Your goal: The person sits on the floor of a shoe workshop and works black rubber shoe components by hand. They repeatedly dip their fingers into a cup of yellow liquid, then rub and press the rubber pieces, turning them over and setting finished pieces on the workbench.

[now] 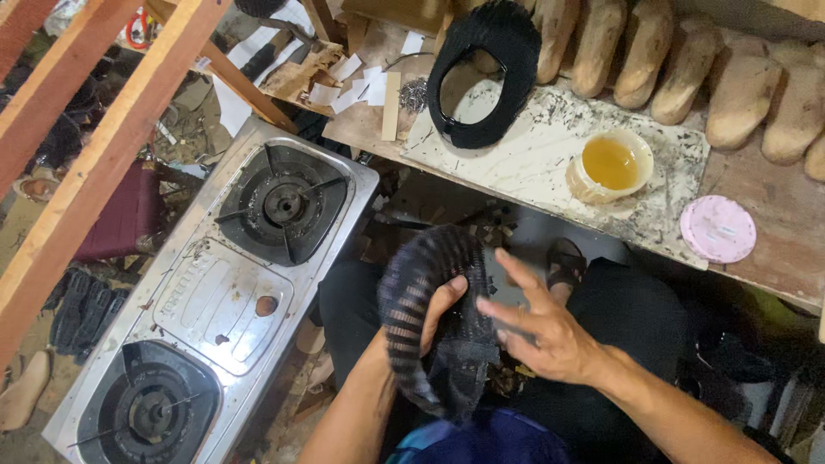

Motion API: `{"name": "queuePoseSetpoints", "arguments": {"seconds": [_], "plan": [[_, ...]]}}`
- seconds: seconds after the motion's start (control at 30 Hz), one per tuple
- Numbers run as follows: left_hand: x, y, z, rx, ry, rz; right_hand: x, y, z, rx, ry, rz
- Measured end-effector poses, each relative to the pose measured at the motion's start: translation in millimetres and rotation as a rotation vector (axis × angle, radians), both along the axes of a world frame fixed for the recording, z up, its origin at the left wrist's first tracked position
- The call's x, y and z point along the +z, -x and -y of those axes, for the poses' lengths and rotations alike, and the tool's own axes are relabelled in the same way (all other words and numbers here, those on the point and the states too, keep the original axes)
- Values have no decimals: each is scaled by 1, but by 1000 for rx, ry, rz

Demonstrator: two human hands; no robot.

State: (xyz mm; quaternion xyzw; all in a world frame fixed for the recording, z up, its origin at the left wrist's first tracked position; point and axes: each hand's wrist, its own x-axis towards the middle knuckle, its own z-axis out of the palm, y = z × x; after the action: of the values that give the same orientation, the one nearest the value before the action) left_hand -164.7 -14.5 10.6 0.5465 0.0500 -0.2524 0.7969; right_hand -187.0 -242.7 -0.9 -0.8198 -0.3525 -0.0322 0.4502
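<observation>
Our left hand [443, 305] is tucked inside a dark knitted shoe upper [430, 318] | our right hand [537, 331] rests on it, fingers spread | two-burner gas stove [215, 296] at left | bowl of yellow liquid [610, 163] on the marble slab [533, 163] beside another black upper [481, 73].

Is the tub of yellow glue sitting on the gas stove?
No, the tub of yellow glue sits on the white marble slab, apart from the gas stove.

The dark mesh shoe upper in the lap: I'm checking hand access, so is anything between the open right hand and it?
Nothing visible. The right hand hovers open beside the dark mesh shoe upper, fingers spread toward it, with no object between. The left hand already grips the upper from inside.
</observation>
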Motion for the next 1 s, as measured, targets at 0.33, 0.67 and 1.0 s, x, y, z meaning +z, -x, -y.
{"name": "queuePoseSetpoints", "arguments": {"seconds": [0.33, 0.67, 1.0], "plan": [[-32, 6, 7, -21, 268, 18, 4, 8, 15, 128, 4, 9], [6, 4, 2, -143, 24, 111, 20, -7, 14, -111, 153, 402], [-5, 8, -1, 31, -33, 70, 15, 14, 10, 30, 37, 180]]}}
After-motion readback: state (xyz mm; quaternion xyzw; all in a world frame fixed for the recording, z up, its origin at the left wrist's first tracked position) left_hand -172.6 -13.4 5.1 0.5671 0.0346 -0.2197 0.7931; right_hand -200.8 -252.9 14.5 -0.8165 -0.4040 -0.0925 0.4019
